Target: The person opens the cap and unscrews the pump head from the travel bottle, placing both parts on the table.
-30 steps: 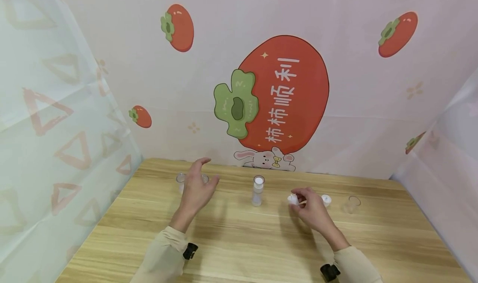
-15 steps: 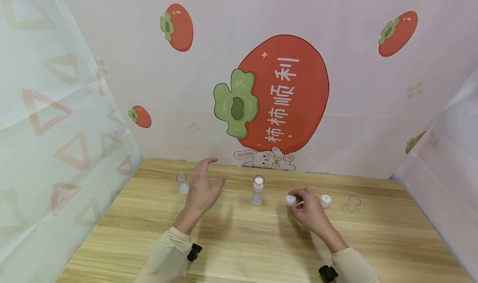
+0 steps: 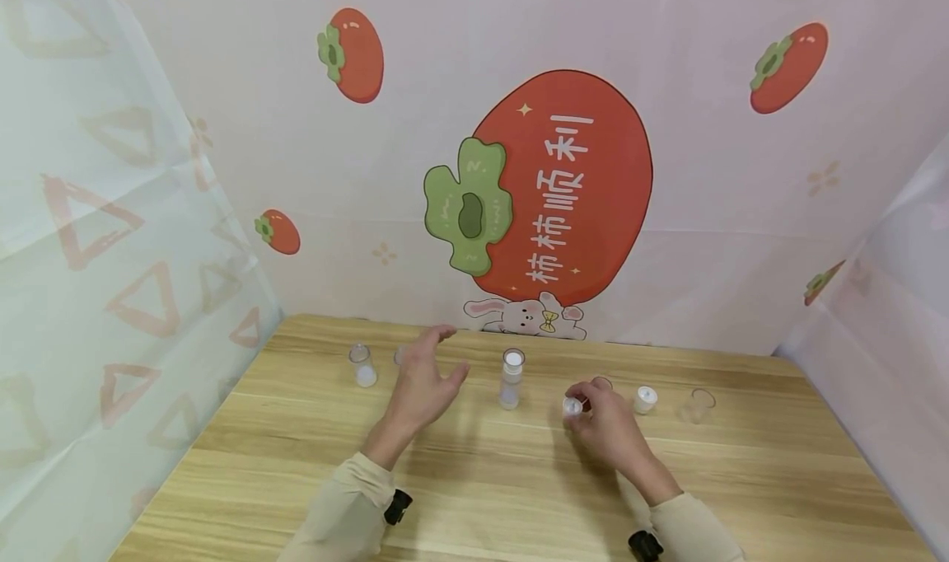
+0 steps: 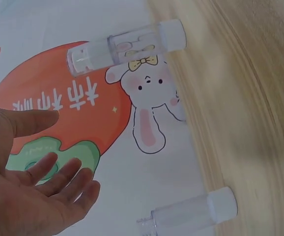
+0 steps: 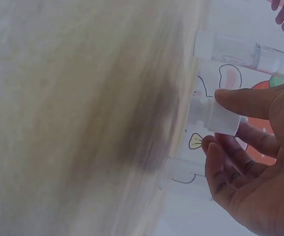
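Observation:
My right hand holds a small white pump top between thumb and fingers, low over the table. In the head view this pump top shows at the fingertips. My left hand hovers with fingers apart and nothing in its grasp. To its right stands a small clear bottle with a white base and a clear cap over its top. An open-necked clear bottle with a white base shows low in the left wrist view; the left hand mostly hides it in the head view.
At the far left stands another clear bottle with a white base. Right of my right hand are a white pump top and a clear cap. Another clear cap stands close by the right fingers. A printed cloth wall closes the back.
My left hand has moved right, uncovering the far-left bottle. The right hand has shifted slightly left and down with the pump top, and a clear rim now shows behind it.

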### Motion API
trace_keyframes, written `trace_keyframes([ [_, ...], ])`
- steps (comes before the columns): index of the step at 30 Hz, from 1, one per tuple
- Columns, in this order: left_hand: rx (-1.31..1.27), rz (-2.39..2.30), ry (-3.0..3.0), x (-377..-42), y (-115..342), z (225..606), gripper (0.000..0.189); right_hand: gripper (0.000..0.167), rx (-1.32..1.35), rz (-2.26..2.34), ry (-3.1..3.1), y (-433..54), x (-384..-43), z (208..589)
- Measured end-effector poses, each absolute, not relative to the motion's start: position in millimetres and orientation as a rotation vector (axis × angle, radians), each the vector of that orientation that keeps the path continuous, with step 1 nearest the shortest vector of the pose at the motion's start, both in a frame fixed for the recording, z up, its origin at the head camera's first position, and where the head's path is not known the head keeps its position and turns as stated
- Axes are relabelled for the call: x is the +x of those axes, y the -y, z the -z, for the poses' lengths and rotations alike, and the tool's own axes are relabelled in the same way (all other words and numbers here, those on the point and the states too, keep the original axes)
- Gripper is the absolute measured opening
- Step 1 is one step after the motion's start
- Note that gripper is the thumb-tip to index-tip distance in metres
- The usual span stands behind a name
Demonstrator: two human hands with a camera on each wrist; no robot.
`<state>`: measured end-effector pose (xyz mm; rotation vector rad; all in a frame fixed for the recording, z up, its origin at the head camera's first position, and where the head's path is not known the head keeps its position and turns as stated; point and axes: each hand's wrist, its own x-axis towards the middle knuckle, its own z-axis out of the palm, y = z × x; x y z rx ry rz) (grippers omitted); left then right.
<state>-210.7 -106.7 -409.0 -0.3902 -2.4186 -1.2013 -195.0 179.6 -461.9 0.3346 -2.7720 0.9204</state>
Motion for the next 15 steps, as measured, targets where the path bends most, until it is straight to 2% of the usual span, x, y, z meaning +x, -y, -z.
trace_keyframes([
  [15, -0.451, 1.308, 2.527, -211.2, 94.1, 420.0, 0.048, 0.029, 0.409, -0.899, 2.773, -181.2, -193.4, 467.4],
])
